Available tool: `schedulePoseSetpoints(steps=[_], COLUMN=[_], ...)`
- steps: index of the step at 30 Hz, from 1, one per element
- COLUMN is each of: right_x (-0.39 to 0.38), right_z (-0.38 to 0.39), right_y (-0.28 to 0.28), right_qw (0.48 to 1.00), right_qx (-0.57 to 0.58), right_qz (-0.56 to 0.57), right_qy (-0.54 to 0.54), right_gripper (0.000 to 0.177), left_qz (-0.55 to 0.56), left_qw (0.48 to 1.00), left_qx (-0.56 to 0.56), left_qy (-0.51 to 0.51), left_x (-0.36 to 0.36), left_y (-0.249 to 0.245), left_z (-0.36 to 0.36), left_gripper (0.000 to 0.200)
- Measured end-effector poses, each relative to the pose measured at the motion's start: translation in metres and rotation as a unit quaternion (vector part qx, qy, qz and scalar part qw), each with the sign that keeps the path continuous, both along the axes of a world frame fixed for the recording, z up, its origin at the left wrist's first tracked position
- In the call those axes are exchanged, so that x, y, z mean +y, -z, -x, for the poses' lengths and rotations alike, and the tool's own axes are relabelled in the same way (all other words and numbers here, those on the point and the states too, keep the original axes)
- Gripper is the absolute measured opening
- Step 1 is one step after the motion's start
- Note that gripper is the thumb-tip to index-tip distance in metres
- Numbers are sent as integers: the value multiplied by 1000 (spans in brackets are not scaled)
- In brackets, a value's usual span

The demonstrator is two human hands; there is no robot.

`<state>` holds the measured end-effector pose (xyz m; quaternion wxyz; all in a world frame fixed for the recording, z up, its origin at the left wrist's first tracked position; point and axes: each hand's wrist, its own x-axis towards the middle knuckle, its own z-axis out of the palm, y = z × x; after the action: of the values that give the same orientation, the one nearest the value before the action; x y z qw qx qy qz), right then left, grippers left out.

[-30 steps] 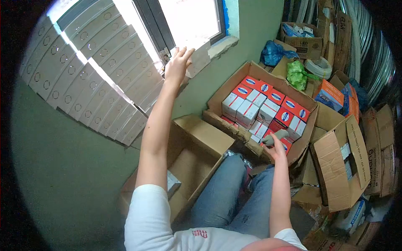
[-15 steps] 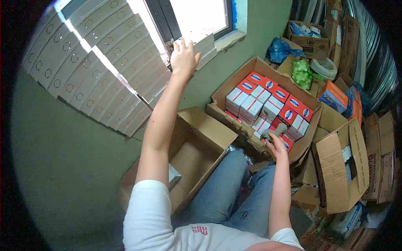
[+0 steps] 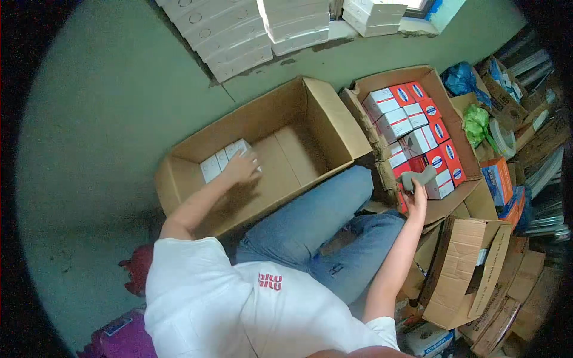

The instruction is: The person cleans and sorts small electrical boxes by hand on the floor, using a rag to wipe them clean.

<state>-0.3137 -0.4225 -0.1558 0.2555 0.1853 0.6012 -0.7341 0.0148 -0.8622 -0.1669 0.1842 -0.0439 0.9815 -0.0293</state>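
Inside the long open carton (image 3: 277, 203), several small white boxes (image 3: 210, 169) stand in a row at the left end. My left hand (image 3: 240, 167) is on the right part of that row, its fingers bent round a white box that it partly hides. On the right, my right hand (image 3: 418, 201) grips a grey curved object (image 3: 419, 177) over the front of a second carton (image 3: 471, 156). Red-and-white boxes (image 3: 437, 130) fill that carton, some with blue oval labels facing up.
Flat white boxes (image 3: 233, 56) are stacked against the wall, and more (image 3: 376, 17) sit on the window sill. An opened carton (image 3: 456, 262) stands at the lower right. Bags, orange boxes (image 3: 496, 179) and metal coils crowd the right side. Purple cloth (image 3: 122, 337) lies lower left.
My left hand has come down from the stack by the window into the long carton and closed on a white box. The view has tilted down; my right hand still holds the grey object.
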Motion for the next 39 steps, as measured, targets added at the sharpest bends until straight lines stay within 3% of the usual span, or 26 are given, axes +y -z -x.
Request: schedulePoseSetpoints(steps=[1, 3, 5, 8, 11, 14, 16, 17, 20, 22, 23, 25, 29, 32, 34, 37, 38, 39], right_x=[3, 3, 6, 5, -21, -7, -9, -7, -9, -14, -12, -9, -28, -26, -20, -17, -18, -20], right_z=[-5, -2, 1, -7, -24, -12, -16, -16, -11, -19, -16, 7, -20, -14, -6, 6, 5, 3], right_y=[0, 9, 22, 20, -18, 8, 5, 7, 6, -14, 2, 45, -29, -28, -18, 2, -3, -3], right_qw=[1000, 998, 997, 997, 995, 996, 997, 996, 969, 945, 922, 856, 957, 966, 960, 940, 942, 947], right_qx=[-8, -16, -15, 4, 52, -12, -10, 16, 103, 171, 233, 359, 201, 128, 97, 86, 68, 87], right_qz=[-2, 10, -30, -38, -4, 20, 13, -57, -217, -265, -274, -285, -45, 19, 112, 238, 242, 221], right_qy=[22, 66, 64, 62, 88, 81, 76, 66, 60, 90, 141, 241, 202, 225, 238, 229, 223, 216], right_gripper=[33, 32, 31, 28, 24, 29, 31, 33, 36, 36, 38, 41, 38, 37, 37, 34, 30, 30], left_qz=[51, 34, 93, 61, -27, 88, 96, 102, 242, 220, 209, 97, -37, -100, -184, -324, -342, -345], left_qw=[996, 991, 994, 994, 987, 994, 988, 981, 969, 960, 949, 979, 992, 982, 982, 900, 893, 865], left_qx=[-69, -110, -49, 38, -132, -34, -118, -161, -30, -152, -210, -169, -118, -123, 11, 291, 288, 364], left_qy=[-27, -75, -36, -88, -90, 59, 40, 31, 41, 83, 102, 59, -23, -98, -53, -26, -45, -9], left_x=[-2, -17, -24, 5, 16, 8, -12, -16, -6, -2, -1, -1, 6, 26, 31, 55, 65, 82], left_y=[8, 41, 75, 62, 63, 115, 169, 184, 173, 148, 133, 98, 11, -119, -196, -274, -299, -319], left_z=[-23, -51, -59, -25, 18, 19, 12, 9, -15, -6, 3, 20, 55, 92, 98, 113, 120, 129], left_gripper=[51, 72, 74, 55, 45, 26, 24, 24, 24, 25, 25, 32, 32, 46, 45, 35, 36, 42])
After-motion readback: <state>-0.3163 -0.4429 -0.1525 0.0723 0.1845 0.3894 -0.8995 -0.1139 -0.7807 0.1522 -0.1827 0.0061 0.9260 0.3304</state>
